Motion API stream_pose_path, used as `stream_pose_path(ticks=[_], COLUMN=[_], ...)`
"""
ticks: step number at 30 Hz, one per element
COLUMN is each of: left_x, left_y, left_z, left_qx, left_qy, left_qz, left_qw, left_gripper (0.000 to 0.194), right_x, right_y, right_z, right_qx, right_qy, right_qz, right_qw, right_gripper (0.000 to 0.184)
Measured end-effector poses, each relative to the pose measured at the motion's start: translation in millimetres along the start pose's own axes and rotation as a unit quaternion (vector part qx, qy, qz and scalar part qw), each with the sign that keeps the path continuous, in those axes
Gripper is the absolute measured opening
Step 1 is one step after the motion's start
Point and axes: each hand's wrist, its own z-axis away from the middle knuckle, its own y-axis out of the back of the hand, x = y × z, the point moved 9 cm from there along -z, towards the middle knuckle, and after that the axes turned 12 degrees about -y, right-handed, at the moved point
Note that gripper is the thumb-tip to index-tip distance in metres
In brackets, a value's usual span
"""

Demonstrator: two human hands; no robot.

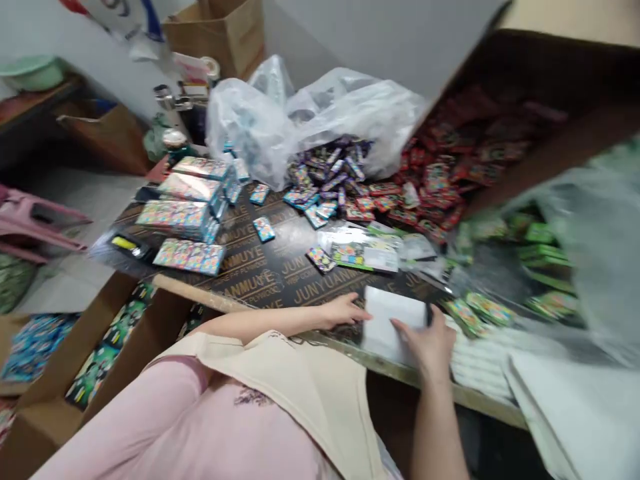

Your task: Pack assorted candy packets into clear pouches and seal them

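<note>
A white, flat rectangular piece (383, 327) lies at the table's front edge; I cannot tell whether it is a sheet, a card or a box. My right hand (434, 339) grips its right side, thumb on top and fingers round the edge, where a small dark strip shows. At its left edge, my left hand (347, 311) has its fingers apart, with the fingertips touching or close to it. Just beyond lie clear plastic packs with green printed cards (353, 253) and a small colourful packet (321, 259).
Stacked colourful boxes (175, 217) and a black-and-yellow cutter (131, 247) are on the left. Behind are a clear plastic bag (320, 110), purple packets (335, 167) and red packets (430, 177) spilling from a tipped carton. Green packets (543, 253) lie right. Open cartons (45, 400) stand lower left.
</note>
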Motion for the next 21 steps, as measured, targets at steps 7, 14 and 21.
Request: stream_pose_path(ticks=[7,14,21], left_x=[20.8,114.2,80.6], left_y=[-5.2,-8.3,-40.7], left_z=[-10.6,41.0,67.3], left_qx=[0.086,0.047,-0.211], left_qy=[-0.057,-0.350,-0.053], left_qz=[0.056,-0.187,0.030], left_qw=[0.993,0.917,0.975], left_gripper=[0.041,0.028,0.045], right_x=[-8.0,-47.1,-101.4], right_y=[4.2,47.4,55.7], right_z=[17.6,38.8,50.8], right_qx=[-0.151,-0.150,-0.329], right_qy=[-0.044,0.021,0.149], right_qz=[-0.312,-0.471,-0.376], right_qw=[0.937,0.869,0.854], right_gripper=[0.055,0.039,0.038])
